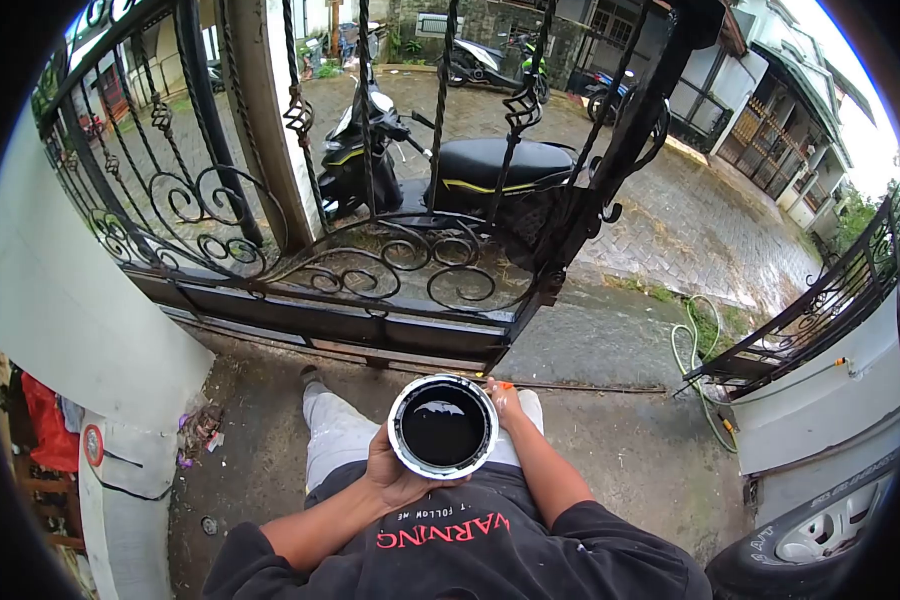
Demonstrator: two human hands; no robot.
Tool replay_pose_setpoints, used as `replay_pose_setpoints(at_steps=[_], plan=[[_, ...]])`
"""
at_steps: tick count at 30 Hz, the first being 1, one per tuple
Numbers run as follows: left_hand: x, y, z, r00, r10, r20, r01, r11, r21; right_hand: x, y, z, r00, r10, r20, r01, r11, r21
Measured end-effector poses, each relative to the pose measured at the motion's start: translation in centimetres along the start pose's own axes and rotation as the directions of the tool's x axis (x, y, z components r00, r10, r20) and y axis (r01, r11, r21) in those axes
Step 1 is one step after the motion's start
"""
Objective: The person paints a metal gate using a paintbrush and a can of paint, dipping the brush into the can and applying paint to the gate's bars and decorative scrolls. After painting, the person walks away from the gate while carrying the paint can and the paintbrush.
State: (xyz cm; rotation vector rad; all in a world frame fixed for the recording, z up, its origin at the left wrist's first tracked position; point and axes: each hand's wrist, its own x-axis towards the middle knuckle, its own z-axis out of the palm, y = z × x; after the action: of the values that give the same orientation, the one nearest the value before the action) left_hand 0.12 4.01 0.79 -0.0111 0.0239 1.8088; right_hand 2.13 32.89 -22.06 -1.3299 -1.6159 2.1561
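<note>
My left hand (pixel 395 470) is wrapped round the side and underside of an open can of black paint (pixel 442 427), held upright in front of my belly. Glossy paint fills much of the can, and dark smears mark its white rim. Just beyond the can on the right, my right hand (pixel 505 400) is closed over my thigh. A small orange end of something (pixel 507 385) shows at its fingers; the rest is hidden by the hand and the can. Ahead stands a black wrought-iron gate (pixel 370 320) with twisted bars and scrolls.
Behind the gate a black scooter (pixel 500 165) is parked on the paving. To the right are a second gate leaf (pixel 820 300), a garden hose (pixel 705 390) and a car wheel (pixel 820 535). A white wall (pixel 80 290) and some litter (pixel 200 430) lie left.
</note>
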Motion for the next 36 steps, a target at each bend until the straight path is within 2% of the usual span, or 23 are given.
replay_pose_setpoints(at_steps=[3, 10, 18, 20, 21, 22, 23, 25, 26, 28, 30, 32, 33, 36], plan=[[0.2, -0.1, 0.6, 0.998, 0.033, -0.056, -0.032, 0.999, 0.015, -0.5, -0.3, 0.0, 1.000, -0.012, -0.014, 0.011, 1.000, -0.023], [0.4, 0.2, 1.0, 1.000, 0.025, -0.012, -0.025, 1.000, -0.005, 0.5, 0.6, -0.1, 1.000, -0.015, 0.003, 0.015, 1.000, 0.022], [0.3, 0.2, 1.1, 0.997, 0.042, -0.066, -0.043, 0.999, -0.017, 0.4, 0.6, -0.1, 1.000, -0.027, 0.007, 0.026, 0.999, 0.033], [0.3, 0.1, 1.1, 0.997, 0.041, -0.060, -0.043, 0.999, -0.033, -0.8, -1.2, 1.0, 0.973, -0.230, -0.017, 0.230, 0.973, -0.026], [0.4, 0.2, 1.1, 0.998, 0.036, -0.042, -0.038, 0.998, -0.045, -0.8, -2.8, 2.2, 0.942, -0.335, -0.018, 0.334, 0.941, -0.058], [0.5, 0.2, 1.1, 0.999, 0.031, -0.027, -0.032, 0.998, -0.059, 0.2, -4.2, 3.4, 0.926, -0.378, 0.005, 0.373, 0.917, 0.144], [0.6, 0.2, 1.4, 0.998, 0.038, -0.042, -0.040, 0.998, -0.043, -1.8, -8.3, 5.4, 0.889, -0.458, 0.011, 0.446, 0.871, 0.204], [0.5, 0.1, 1.3, 0.996, 0.035, -0.079, -0.034, 0.999, 0.017, -3.3, -15.3, 8.1, 0.672, -0.737, 0.070, 0.693, 0.660, 0.291], [0.6, -0.1, 1.5, 0.996, 0.040, -0.082, -0.038, 0.999, 0.023, -5.1, -19.1, 9.2, 0.604, -0.793, 0.085, 0.734, 0.595, 0.329], [0.6, -0.1, 1.6, 0.992, 0.043, -0.121, -0.039, 0.998, 0.040, -5.9, -24.6, 11.7, 0.434, -0.901, -0.018, 0.835, 0.394, 0.384], [0.5, -0.1, 1.8, 0.988, 0.058, -0.143, -0.053, 0.998, 0.039, -6.1, -28.4, 13.2, 0.333, -0.938, -0.098, 0.933, 0.312, 0.181], [0.4, -0.1, 1.6, 0.985, 0.083, -0.149, -0.080, 0.996, 0.025, -3.9, -30.0, 14.5, 0.285, -0.953, -0.105, 0.951, 0.268, 0.152], [0.3, -0.2, 1.5, 0.982, 0.113, -0.151, -0.108, 0.993, 0.041, -3.4, -30.4, 15.0, 0.231, -0.966, -0.114, 0.972, 0.234, -0.012], [0.1, -0.5, 1.8, 0.961, 0.177, -0.213, -0.172, 0.984, 0.042, -2.9, -28.2, 16.4, 0.311, -0.945, -0.104, 0.947, 0.317, -0.049]])
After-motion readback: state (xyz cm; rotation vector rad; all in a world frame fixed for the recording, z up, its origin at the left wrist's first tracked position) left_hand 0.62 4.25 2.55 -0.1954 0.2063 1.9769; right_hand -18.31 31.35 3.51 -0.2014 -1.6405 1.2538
